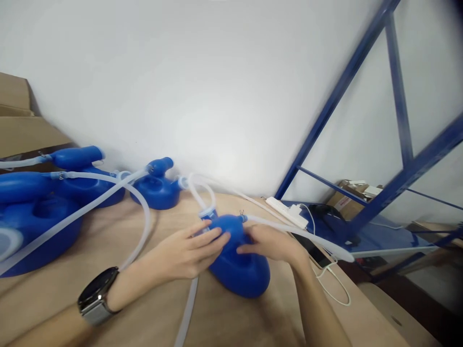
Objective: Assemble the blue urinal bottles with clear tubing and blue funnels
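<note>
A blue plastic urinal bottle [246,277] stands on the table in front of me. On top of it lies a rounded blue collector cup [231,226] with a small wire clip and a translucent hose [300,231] at its end. My left hand [195,248] has its fingers laid along the cup's left side, near the bottle's capped neck [208,214]. From the right, my right hand [269,241] curls around the cup, its thumb and fingers bent; some fingertips are hidden behind it. A watch [97,294] is on my left wrist.
Several similar blue bottles [155,193] with cups and hoses stand to the left, with cardboard boxes [25,130] behind. A white power strip [285,212], a phone [311,249] and a cable lie at the right. Beyond stands a blue metal rack [336,86].
</note>
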`<state>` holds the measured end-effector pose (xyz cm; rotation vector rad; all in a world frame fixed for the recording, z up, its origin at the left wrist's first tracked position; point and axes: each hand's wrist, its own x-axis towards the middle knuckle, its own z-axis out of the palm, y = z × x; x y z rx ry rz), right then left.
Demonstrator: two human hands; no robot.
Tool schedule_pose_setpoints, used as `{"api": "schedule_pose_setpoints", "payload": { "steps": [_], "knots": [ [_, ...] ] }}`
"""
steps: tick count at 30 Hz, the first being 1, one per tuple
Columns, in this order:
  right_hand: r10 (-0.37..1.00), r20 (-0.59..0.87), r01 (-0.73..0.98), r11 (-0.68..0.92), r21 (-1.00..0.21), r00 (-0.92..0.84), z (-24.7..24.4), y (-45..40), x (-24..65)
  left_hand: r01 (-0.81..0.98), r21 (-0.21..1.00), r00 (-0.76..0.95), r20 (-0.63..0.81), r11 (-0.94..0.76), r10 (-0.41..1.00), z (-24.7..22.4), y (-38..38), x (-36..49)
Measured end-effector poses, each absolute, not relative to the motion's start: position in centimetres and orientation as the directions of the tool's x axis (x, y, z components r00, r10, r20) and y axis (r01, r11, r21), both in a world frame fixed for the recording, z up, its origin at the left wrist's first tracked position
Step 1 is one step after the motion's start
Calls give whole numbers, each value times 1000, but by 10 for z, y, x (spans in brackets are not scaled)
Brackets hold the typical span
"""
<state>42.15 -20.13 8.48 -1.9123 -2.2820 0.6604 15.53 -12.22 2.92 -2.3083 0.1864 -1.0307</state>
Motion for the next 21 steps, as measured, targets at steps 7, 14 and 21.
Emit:
{"api": "schedule_pose_setpoints", "payload": {
  "steps": [7,14,21],
  "knots": [
    [942,-104,917,280,-283,-320,70,-205,409,252,-573,665,688,-780,-291,-18,-138,191],
    [959,-147,950,203,-236,-241,71,-211,402,132,-368,779,613,-920,-133,-1,-128,189],
    [949,-287,930,17,-367,-131,90,-212,422,-200,336,760,646,-920,71,88,-154,116]
  ]
}}
